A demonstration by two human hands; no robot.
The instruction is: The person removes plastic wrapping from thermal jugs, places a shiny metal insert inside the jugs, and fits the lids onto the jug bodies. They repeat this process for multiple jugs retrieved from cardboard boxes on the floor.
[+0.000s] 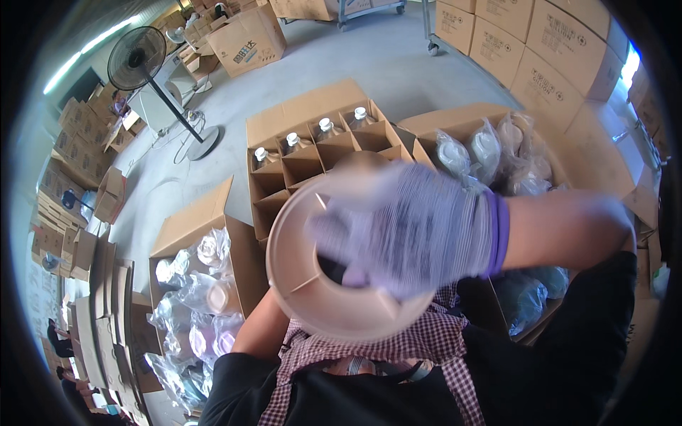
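Observation:
Close to the camera, my right hand (412,231) wears a striped purple-grey knit glove with a purple cuff. It is blurred by motion, its fingers closed at the middle of a round, beige-pink plastic part (302,298). That part has a wide rim, thin ribs and a dark centre. My left forearm (259,330) rises behind it, but the part hides my left hand. Beyond it stands an open carton (252,186) with cardboard dividers. Several clear bottles with white caps (327,126) fill its far row.
An open carton (245,266) on the left holds several plastic-wrapped items (213,248). Another open carton (447,122) at right holds more bagged pieces (486,153). A pedestal fan (138,60) stands at the far left. Stacked cartons (550,60) line the far right.

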